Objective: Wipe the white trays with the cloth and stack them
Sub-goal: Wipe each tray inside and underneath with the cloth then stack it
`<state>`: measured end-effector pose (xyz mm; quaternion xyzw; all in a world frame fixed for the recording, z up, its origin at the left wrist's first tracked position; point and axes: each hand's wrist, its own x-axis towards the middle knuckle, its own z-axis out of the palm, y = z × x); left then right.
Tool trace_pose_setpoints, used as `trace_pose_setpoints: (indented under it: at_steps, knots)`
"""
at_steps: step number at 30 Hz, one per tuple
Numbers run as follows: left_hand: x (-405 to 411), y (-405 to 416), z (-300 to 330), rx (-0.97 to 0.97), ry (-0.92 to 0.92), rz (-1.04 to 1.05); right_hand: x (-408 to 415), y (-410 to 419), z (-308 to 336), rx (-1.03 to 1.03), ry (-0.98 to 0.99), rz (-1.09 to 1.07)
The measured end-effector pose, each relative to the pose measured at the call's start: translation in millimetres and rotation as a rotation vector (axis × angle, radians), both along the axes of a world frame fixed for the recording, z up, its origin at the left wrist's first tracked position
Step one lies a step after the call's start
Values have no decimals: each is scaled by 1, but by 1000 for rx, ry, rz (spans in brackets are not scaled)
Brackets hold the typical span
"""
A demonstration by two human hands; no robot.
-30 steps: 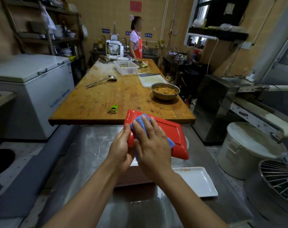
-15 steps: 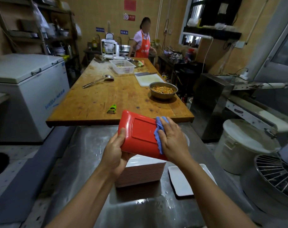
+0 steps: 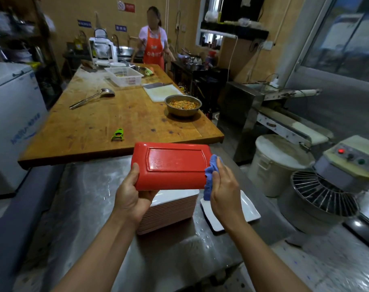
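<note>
- My left hand (image 3: 135,199) grips the tray (image 3: 171,165), red underside up, above the stack (image 3: 168,213).
- My right hand (image 3: 223,186) pinches the cloth (image 3: 211,175) at the tray's right edge.
- Risk: wet tray slips, hits stack.

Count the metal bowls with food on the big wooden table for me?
1. The metal bowl sits near the wooden table's right edge, by the white cutting board. Others may hide farther back.

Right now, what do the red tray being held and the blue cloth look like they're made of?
The red rectangular tray looks like glossy moulded plastic, maybe melamine: it shines and has a raised foot rim. The crumpled blue cloth in the right hand looks like soft, matte fabric, possibly microfibre.
</note>
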<state>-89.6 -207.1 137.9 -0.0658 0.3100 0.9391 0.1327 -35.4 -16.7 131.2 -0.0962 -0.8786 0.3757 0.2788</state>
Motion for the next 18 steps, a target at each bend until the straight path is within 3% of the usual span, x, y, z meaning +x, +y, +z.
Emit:
trace_pose_setpoints:
  at_steps: [6, 10, 18]
  knots:
    - [1, 23, 4, -162, 120, -44, 11, 43, -8, 33, -109, -198]
    - [7, 51, 10, -358, 358, -93, 15, 81, -10, -79, -127, -334]
    - [18, 139, 13, -1141, 1035, -64, 10, 172, -30, -405, -169, -378]
